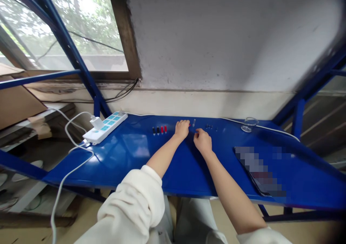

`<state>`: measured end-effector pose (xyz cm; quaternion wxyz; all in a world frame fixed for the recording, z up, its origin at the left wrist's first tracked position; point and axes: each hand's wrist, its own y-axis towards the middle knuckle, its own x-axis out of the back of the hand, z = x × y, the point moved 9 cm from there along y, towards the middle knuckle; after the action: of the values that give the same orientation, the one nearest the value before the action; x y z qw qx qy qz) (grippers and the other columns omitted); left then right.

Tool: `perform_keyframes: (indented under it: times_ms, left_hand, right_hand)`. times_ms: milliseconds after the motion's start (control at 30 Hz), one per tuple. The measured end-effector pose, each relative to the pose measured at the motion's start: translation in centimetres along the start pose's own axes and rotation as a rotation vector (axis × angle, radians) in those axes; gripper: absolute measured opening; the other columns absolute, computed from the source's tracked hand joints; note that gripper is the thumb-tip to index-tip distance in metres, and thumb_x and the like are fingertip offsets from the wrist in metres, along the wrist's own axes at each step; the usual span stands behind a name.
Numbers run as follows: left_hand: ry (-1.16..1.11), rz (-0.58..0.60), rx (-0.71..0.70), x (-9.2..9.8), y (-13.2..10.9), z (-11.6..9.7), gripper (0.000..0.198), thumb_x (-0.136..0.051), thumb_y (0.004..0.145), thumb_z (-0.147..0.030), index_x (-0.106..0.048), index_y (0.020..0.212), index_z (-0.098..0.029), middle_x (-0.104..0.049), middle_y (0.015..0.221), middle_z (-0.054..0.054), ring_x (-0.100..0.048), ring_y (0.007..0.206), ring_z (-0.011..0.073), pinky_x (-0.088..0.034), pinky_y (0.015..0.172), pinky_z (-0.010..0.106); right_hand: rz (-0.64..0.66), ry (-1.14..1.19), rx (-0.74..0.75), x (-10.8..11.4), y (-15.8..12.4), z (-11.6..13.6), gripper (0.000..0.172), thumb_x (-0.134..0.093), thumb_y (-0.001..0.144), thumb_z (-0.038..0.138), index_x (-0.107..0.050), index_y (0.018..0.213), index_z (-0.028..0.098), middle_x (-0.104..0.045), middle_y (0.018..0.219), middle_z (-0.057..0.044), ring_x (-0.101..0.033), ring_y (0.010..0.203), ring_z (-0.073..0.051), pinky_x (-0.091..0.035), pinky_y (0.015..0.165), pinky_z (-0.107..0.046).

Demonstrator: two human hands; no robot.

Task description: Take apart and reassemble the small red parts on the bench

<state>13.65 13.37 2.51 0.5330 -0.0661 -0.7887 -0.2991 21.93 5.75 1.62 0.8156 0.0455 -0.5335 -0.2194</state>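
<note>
My left hand [182, 129] rests low over the blue tabletop, fingers closed together, with a small red piece [189, 125] showing at its fingertips. Most of that piece is hidden. Just to the right, my right hand [203, 141] is curled with thumb and fingers drawn together; anything inside them is too small to make out. Beyond the hands lies a short clear tube [194, 123]. Left of my left hand stand two black-topped little cylinders [156, 130] and two red-topped ones [163, 129] in a row. Several tiny clear parts [209, 126] lie past my right hand.
A white power strip [108, 127] with a plugged-in adapter [96, 123] sits at the table's left end. At the back right is a clear round dish [248, 125] by a white cable [275, 129]. A flat, blurred-out object [256, 172] lies front right. Blue frame posts flank the table.
</note>
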Motion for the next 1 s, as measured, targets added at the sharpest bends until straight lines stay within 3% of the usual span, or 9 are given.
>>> perform_keyframes:
  times_ms: [133,400,533,733,867,1000]
  left_hand:
    - [-0.134,-0.107,0.036,2.0,-1.6,0.4,0.015,-0.047,0.081,-0.018,-0.060,0.087,-0.017,-0.064,0.085,0.009,-0.057,0.084,0.0215,-0.042,0.074,0.033]
    - [-0.727,-0.287,0.194,5.4,-7.2,3.1,0.013,-0.058,0.074,-0.027,-0.062,0.080,-0.017,-0.065,0.074,0.004,-0.058,0.066,0.0123,-0.046,0.064,0.025]
    - [-0.820,-0.349,0.307,5.2,-9.0,4.9,0.016,-0.059,0.072,-0.028,-0.062,0.081,-0.015,-0.064,0.072,0.004,-0.056,0.062,0.0114,-0.046,0.061,0.024]
    - [-0.920,-0.367,0.336,4.7,-9.1,5.5,0.020,-0.059,0.071,-0.031,-0.062,0.082,-0.014,-0.064,0.073,0.005,-0.056,0.063,0.0111,-0.046,0.062,0.025]
    - [-0.965,-0.358,0.348,4.3,-9.0,5.7,0.022,-0.060,0.071,-0.031,-0.062,0.083,-0.014,-0.064,0.073,0.005,-0.057,0.065,0.0118,-0.046,0.064,0.026]
    - [-0.980,-0.358,0.355,4.1,-9.0,5.9,0.021,-0.061,0.070,-0.030,-0.062,0.083,-0.014,-0.064,0.072,0.005,-0.057,0.064,0.0115,-0.047,0.064,0.026]
  right_hand:
    - [0.003,-0.040,0.007,-0.2,0.0,-0.1,0.029,-0.039,0.081,0.021,-0.055,0.105,0.015,-0.060,0.101,-0.012,-0.053,0.096,-0.024,-0.039,0.075,-0.033]
    - [0.070,-0.036,0.063,-2.7,0.3,0.2,0.045,-0.038,0.083,0.027,-0.044,0.125,0.014,-0.042,0.131,-0.014,-0.036,0.121,-0.026,-0.029,0.096,-0.042]
    - [0.128,-0.056,0.033,-4.2,0.6,0.2,0.048,-0.035,0.086,0.034,-0.039,0.130,0.017,-0.034,0.137,-0.012,-0.025,0.127,-0.027,-0.022,0.100,-0.049]
    - [0.203,-0.106,-0.002,-5.8,2.3,-0.1,0.052,-0.031,0.087,0.040,-0.034,0.133,0.017,-0.028,0.141,-0.013,-0.019,0.130,-0.027,-0.014,0.103,-0.049]
    - [0.219,-0.100,-0.002,-6.6,3.4,-0.3,0.052,-0.030,0.087,0.042,-0.034,0.133,0.018,-0.029,0.140,-0.012,-0.020,0.129,-0.027,-0.012,0.102,-0.052]
    - [0.140,-0.021,0.047,-6.1,3.7,0.0,0.047,-0.034,0.085,0.037,-0.041,0.127,0.016,-0.038,0.134,-0.013,-0.028,0.125,-0.027,-0.016,0.100,-0.054]
